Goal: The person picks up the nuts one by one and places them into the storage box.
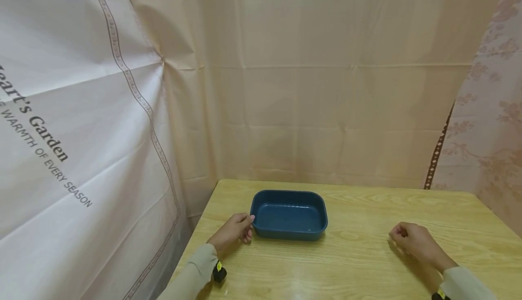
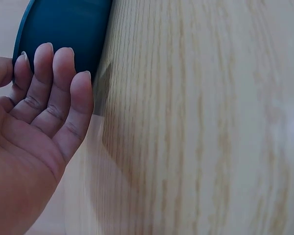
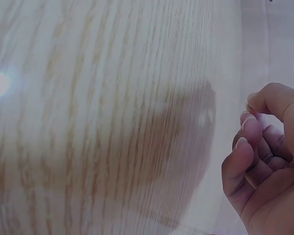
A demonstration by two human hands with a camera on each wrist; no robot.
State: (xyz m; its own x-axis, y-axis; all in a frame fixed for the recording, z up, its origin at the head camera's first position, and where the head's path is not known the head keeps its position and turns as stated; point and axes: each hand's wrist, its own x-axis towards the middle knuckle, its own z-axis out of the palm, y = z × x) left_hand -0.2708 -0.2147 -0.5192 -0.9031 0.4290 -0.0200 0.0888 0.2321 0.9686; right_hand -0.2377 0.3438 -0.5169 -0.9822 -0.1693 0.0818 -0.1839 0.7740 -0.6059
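Observation:
A dark blue rectangular dish (image 1: 288,235) with rounded corners and a raised rim sits on the wooden table. My left hand (image 1: 235,231) pinches the rim at its left end between thumb and index finger. In the left wrist view the dish wall (image 2: 71,29) rises behind the fingers of that hand (image 2: 44,117), the other three lying loosely bent beside it. Some distance right of the dish, my right hand (image 1: 417,242) hovers low over the table with nothing in it. Its fingers (image 3: 237,161) are loosely curled, the thumb tip near the index fingertip.
The pale wood-grain table (image 1: 359,263) extends around the dish, its far edge close to a beige cloth curtain (image 1: 326,87). White printed cloth (image 1: 81,132) hangs at the left, and a flower-patterned cloth (image 1: 489,123) at the right.

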